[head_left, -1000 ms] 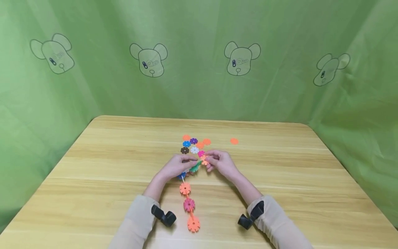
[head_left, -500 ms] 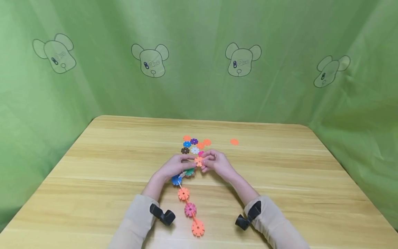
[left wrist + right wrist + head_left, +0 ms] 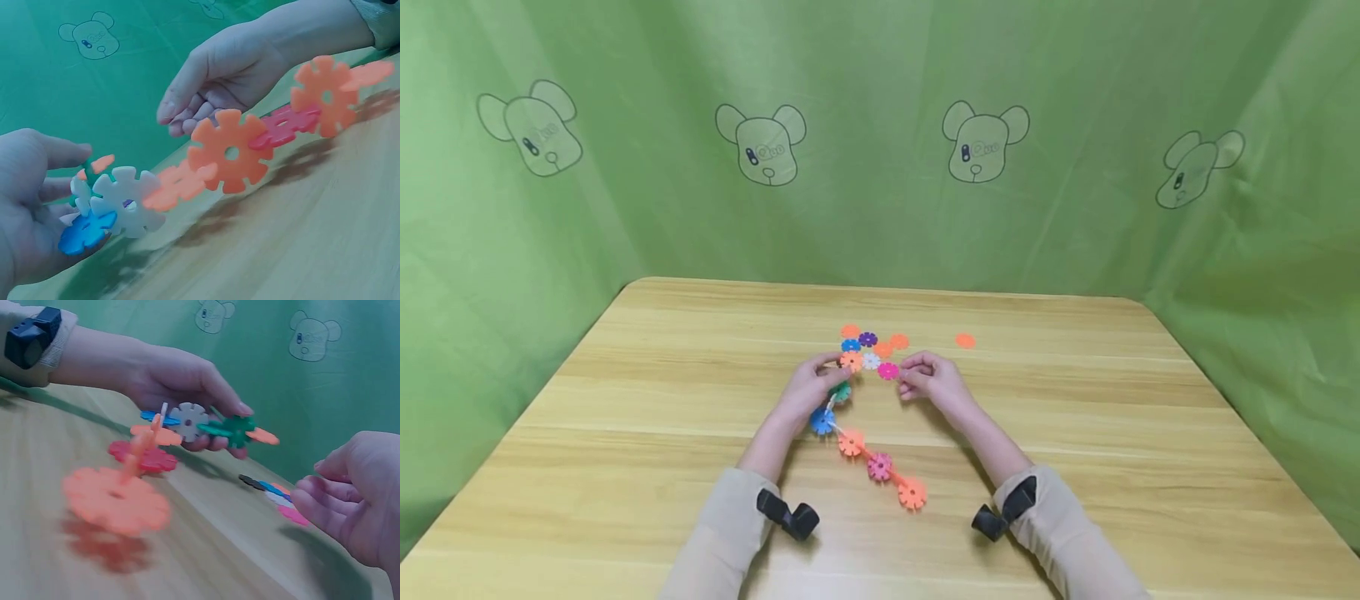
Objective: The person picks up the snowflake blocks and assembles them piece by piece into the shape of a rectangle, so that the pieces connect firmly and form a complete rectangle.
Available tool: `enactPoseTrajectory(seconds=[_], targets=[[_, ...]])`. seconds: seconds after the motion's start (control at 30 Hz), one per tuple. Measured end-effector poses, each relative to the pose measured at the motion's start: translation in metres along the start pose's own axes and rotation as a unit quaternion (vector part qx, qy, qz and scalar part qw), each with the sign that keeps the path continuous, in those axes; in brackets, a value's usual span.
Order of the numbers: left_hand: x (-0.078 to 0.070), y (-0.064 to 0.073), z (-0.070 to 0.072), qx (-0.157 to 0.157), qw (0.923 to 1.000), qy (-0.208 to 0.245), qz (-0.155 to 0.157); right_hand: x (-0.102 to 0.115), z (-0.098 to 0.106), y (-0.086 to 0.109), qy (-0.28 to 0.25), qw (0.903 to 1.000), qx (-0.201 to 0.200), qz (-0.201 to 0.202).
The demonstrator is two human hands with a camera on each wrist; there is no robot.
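Left hand [image 3: 808, 389] pinches chain [image 3: 846, 450] near one end, probably steadying it; right hand [image 3: 937, 386], loosely curled, holds nothing.

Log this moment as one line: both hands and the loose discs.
left hand: holds disc chain near one end | right hand: holds nothing, above table near loose pink disc | other loose discs: on table

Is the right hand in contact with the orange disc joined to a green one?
Apart: the right wrist view shows green curtain between the right hand and the orange disc.
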State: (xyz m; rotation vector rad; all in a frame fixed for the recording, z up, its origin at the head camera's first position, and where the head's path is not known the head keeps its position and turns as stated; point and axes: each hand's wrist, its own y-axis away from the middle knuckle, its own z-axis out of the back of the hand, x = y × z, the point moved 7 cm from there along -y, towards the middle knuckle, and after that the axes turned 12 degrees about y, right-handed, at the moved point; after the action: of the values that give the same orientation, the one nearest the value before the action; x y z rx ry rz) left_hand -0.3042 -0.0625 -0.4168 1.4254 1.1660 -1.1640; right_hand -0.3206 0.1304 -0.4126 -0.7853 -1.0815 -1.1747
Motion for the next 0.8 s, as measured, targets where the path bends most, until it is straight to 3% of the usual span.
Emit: enactPoseTrajectory(seconds=[0.17,0.3,0.47,0.67,0.8], targets=[[-0.002,0.000,0.011,-0.042,0.9980,0.046,0.009,-0.002,0.013,-0.008,0.054,0.9982,-0.027,0.003],[-0.003,0.001,0.014,-0.050,0.9962,0.068,0.019,-0.005,0.018,-0.015,0.124,0.9917,-0.036,0.001],[-0.003,0.001,0.013,-0.027,0.9970,0.066,0.029,-0.001,0.012,-0.023,0.225,0.9743,-0.006,0.014],[-0.004,0.001,0.010,0.008,0.9995,0.022,0.021,0.004,-0.003,-0.035,0.314,0.9475,0.028,0.056],[-0.019,0.013,0.003,0.042,0.9989,-0.003,0.020,0.007,-0.009,-0.037,0.358,0.9309,0.030,0.067]])
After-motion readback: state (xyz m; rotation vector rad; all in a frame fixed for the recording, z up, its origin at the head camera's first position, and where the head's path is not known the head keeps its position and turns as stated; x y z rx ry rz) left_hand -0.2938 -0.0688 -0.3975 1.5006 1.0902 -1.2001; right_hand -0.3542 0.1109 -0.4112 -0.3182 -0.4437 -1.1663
